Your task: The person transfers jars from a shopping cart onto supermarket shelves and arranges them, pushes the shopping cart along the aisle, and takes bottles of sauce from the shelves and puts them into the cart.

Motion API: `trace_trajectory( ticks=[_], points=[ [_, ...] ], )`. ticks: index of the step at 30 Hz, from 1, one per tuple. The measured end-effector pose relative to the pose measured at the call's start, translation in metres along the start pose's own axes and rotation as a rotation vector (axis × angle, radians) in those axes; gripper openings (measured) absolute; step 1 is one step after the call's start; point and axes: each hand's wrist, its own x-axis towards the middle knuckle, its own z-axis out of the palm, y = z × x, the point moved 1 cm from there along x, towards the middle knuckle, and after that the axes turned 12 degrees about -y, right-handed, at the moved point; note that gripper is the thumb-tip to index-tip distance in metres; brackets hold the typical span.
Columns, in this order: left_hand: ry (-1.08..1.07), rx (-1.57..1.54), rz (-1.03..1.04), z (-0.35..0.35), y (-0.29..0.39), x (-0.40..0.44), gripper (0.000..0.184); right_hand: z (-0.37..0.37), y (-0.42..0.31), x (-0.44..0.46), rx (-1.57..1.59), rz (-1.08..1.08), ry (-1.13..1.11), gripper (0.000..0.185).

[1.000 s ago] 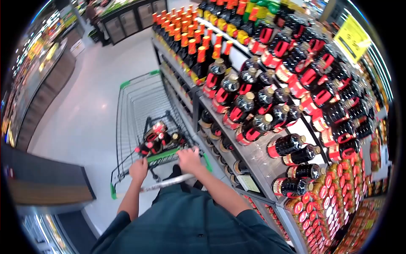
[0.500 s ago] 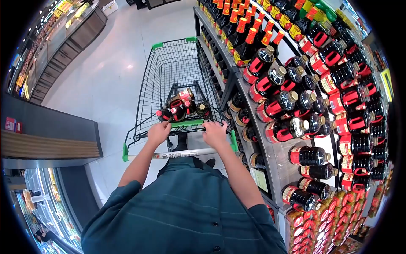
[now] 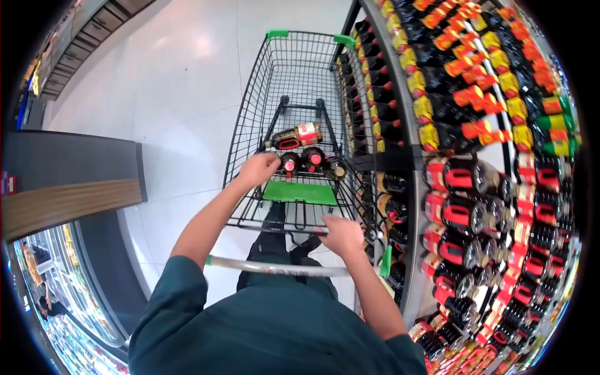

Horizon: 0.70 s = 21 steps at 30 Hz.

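My left hand (image 3: 259,170) reaches into the shopping cart (image 3: 247,119), its fingers curled at the left end of a row of dark bottles. What they grip, if anything, is hidden. Beside them stand a bottle with a red cap (image 3: 290,165), a second red-capped bottle (image 3: 314,159) and a bottle with a pale cap (image 3: 336,167). Behind this row a dark bottle with a red handle (image 3: 297,136) lies on its side. My right hand (image 3: 344,236) is closed on the cart's rear wire frame, below the green flap (image 3: 300,193).
The cart's push bar (image 3: 281,269) crosses in front of my body. Close on the right runs a shelf (image 3: 412,187) packed with dark bottles. A grey counter with a wooden band (image 3: 75,203) stands on the left. Pale tiled floor (image 3: 181,81) lies ahead.
My left hand has moved forward from the green flap to the bottles. My right hand has shifted to the rear wire frame. The green flap shows broader, and the view has turned and shifted.
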Motion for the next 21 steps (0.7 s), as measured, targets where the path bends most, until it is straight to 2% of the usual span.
trace_trajectory(
  ticks=[3, 5, 6, 9, 11, 13, 15, 18, 19, 21],
  points=[
    [0.001, -0.043, -0.079, -0.014, -0.064, 0.086, 0.036, -0.008, -0.005, 0.007, -0.038, -0.014, 0.051, 0.041],
    [-0.063, -0.069, -0.201, -0.006, -0.109, 0.145, 0.039, -0.020, -0.009, 0.014, -0.052, 0.011, -0.021, 0.046],
    [-0.071, 0.042, -0.317, -0.003, -0.105, 0.169, 0.042, -0.019, -0.007, 0.018, -0.045, -0.029, 0.043, 0.044],
    [-0.259, 0.065, -0.252, 0.029, -0.131, 0.233, 0.052, -0.025, -0.006, 0.029, -0.057, -0.041, 0.096, 0.040],
    [-0.329, 0.124, -0.322, 0.032, -0.123, 0.256, 0.061, -0.032, -0.009, 0.036, -0.035, -0.026, 0.117, 0.038],
    [-0.294, 0.159, -0.344, 0.039, -0.134, 0.274, 0.065, -0.038, -0.010, 0.044, -0.010, -0.038, 0.164, 0.036],
    [-0.291, 0.201, -0.343, 0.040, -0.150, 0.290, 0.070, -0.040, -0.010, 0.049, -0.045, -0.028, 0.099, 0.037],
    [-0.329, 0.170, -0.305, 0.041, -0.175, 0.307, 0.080, -0.044, -0.009, 0.055, 0.022, -0.046, 0.192, 0.037],
    [-0.409, 0.096, -0.320, 0.039, -0.182, 0.313, 0.086, -0.046, -0.009, 0.056, 0.036, -0.060, 0.209, 0.038],
    [-0.403, -0.075, -0.309, 0.043, -0.193, 0.315, 0.093, -0.047, -0.009, 0.058, 0.063, -0.054, 0.185, 0.039]
  ],
)
